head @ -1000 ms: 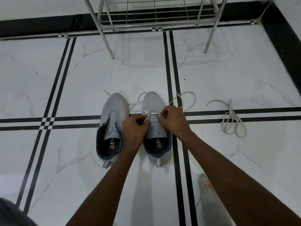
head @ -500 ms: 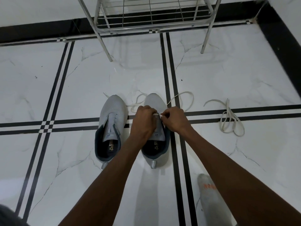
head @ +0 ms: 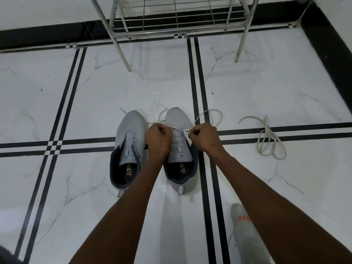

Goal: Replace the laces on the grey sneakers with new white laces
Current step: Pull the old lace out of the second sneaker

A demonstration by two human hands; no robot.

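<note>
White lace (head: 178, 128) stretched taut across right sneaker (head: 179, 141) at frame center, pinched between left hand (head: 159, 139) and right hand (head: 204, 138), both closed around it.

2 grey sneakers (head: 131, 141), 2 white laces (head: 270, 141), 2 hands (head: 159, 139), 1 rack (head: 177, 18)

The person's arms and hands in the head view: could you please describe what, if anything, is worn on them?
Nothing is worn on them as far as the view shows. Both forearms are bare up to the bottom edge of the picture, with no sleeve in sight. The left hand and right hand are gloveless, and no watch, bracelet or ring shows.
</note>
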